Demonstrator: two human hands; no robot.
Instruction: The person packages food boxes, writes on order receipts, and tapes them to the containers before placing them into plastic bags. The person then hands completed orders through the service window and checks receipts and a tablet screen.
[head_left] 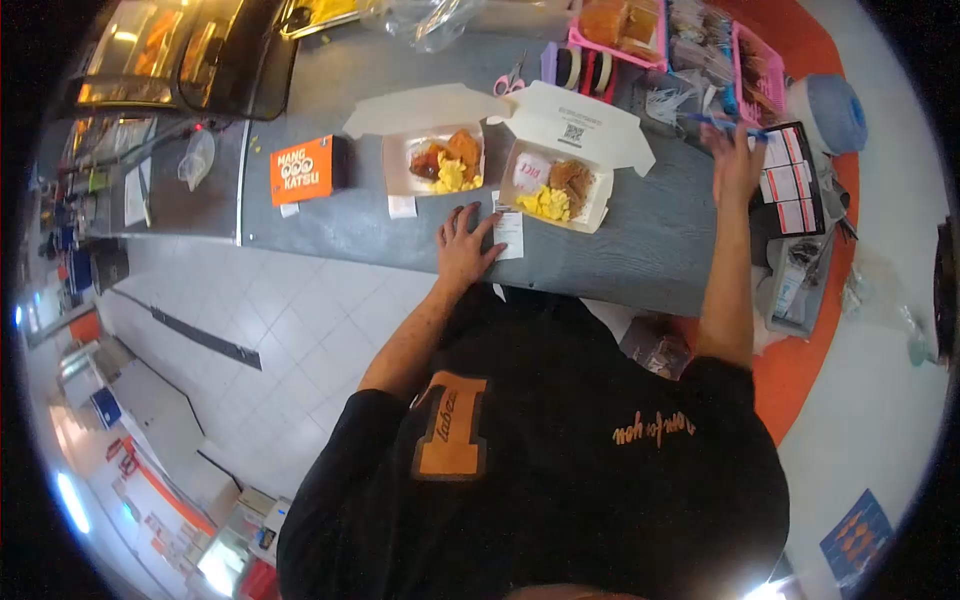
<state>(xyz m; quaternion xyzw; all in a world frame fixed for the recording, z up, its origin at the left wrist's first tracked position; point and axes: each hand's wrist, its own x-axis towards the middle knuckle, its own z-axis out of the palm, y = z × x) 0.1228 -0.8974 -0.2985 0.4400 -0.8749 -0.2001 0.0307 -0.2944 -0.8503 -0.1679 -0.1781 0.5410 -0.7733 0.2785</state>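
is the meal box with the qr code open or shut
Open: the meal box's lid is swung back, showing a white packet, yellow egg-like food and a browned piece inside.

We held both bare forearms out ahead of our torso. Our left forearm (pixel 412 330) slanted inward, the left hand (pixel 465 245) palm down, fingers spread and pointing forward, thumb angled to the right. Our right forearm (pixel 728 275) reached farther forward, well apart from the other, the right hand (pixel 735 168) at its end, fingertips blurred.
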